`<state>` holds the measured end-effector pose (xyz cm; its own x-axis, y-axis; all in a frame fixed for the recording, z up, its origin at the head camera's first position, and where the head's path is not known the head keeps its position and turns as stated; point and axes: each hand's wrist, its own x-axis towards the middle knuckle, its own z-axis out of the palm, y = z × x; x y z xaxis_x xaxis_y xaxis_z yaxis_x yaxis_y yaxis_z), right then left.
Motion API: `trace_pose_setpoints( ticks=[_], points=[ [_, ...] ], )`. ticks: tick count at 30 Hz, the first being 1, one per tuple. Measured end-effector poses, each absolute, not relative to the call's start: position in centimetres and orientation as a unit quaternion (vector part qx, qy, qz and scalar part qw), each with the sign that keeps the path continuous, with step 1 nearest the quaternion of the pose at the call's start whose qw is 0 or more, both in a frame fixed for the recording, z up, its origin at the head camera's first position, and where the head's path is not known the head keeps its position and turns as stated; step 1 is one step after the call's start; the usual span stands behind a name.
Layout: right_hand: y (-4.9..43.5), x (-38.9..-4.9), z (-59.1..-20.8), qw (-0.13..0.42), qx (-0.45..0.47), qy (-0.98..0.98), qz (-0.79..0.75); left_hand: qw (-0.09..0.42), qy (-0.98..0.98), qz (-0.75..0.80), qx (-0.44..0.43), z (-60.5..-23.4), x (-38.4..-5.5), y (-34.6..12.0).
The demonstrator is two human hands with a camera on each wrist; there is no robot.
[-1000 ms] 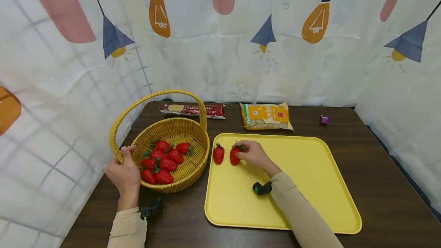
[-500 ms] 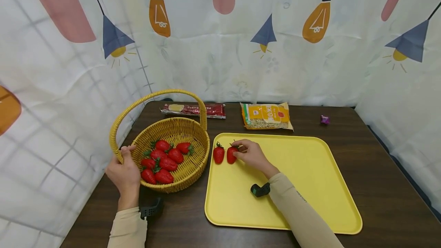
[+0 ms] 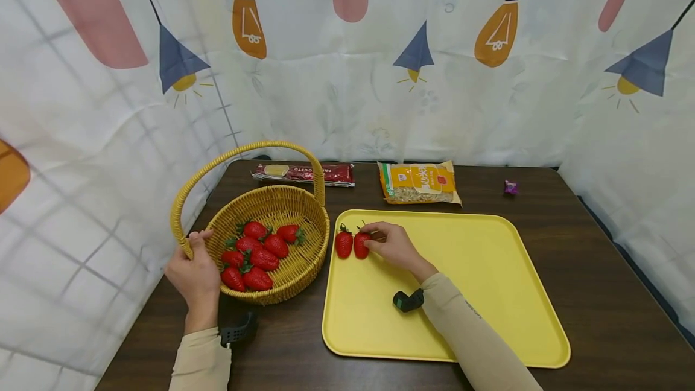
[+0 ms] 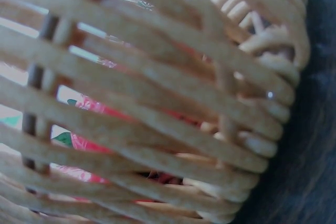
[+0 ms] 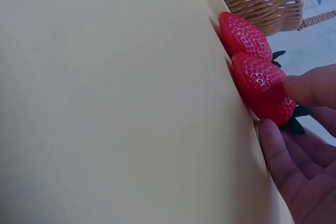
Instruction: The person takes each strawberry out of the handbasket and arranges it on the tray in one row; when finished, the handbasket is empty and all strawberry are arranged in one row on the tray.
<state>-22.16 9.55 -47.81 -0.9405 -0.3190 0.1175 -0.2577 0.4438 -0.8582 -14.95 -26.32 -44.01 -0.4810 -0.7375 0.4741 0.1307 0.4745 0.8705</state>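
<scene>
My left hand [image 3: 194, 271] grips the handle of a yellow wicker basket [image 3: 304, 276] at its near left end. Several red strawberries [image 3: 263, 259] with green leaves lie inside that basket. On the far left part of a yellow tray [image 3: 434, 330], my right hand [image 3: 395, 247] pinches a strawberry [image 3: 361, 246] between thumb and fingers. A second strawberry [image 3: 343, 244] lies just left of it, and the right wrist view has the two side by side, overlapping. Woven basket wall [image 4: 157, 77] fills the left wrist view, with red showing through its gaps; the left hand is hidden there.
Behind the basket lies a dark red packet [image 3: 336, 175]. A yellow bag of grain [image 3: 420, 183] stands beyond the tray's far rim. Toward the back right is a small purple wrapped piece [image 3: 510, 187]. A patterned curtain [image 3: 336, 107] hangs along the dark table's back edge.
My right hand has moved slightly left, bringing the pinched strawberry up close to the other one on the tray. The left hand and basket have stayed in place.
</scene>
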Motion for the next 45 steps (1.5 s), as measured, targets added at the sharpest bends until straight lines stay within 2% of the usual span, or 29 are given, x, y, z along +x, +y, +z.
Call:
trace_pose_setpoints(
  ticks=[12,17,25,31,37,45],
  points=[
    [9.9,-22.1,-46.9,0.004,-0.109,0.839,-0.533,0.472,-0.720,-0.466,0.203,-44.0,-14.9,-26.3],
    [10.4,-22.1,-46.2,-0.016,-0.099,0.793,-0.601,0.472,-0.720,-0.468,0.198,-44.0,-14.9,-26.4],
    [7.9,-21.1,-43.4,0.054,-0.136,0.713,-0.686,0.470,-0.730,-0.454,0.198,-44.0,-14.7,-26.6],
    [3.4,-20.3,-41.1,0.084,-0.234,0.704,-0.665,0.467,-0.738,-0.442,0.203,-44.1,-14.6,-26.5],
    [-1.0,-20.3,-41.1,0.123,-0.310,0.698,-0.633,0.466,-0.734,-0.448,0.209,-44.3,-14.7,-26.5],
    [-4.9,-20.4,-41.2,0.157,-0.342,0.720,-0.583,0.471,-0.729,-0.453,0.206,-44.3,-14.6,-26.6]
  ],
)
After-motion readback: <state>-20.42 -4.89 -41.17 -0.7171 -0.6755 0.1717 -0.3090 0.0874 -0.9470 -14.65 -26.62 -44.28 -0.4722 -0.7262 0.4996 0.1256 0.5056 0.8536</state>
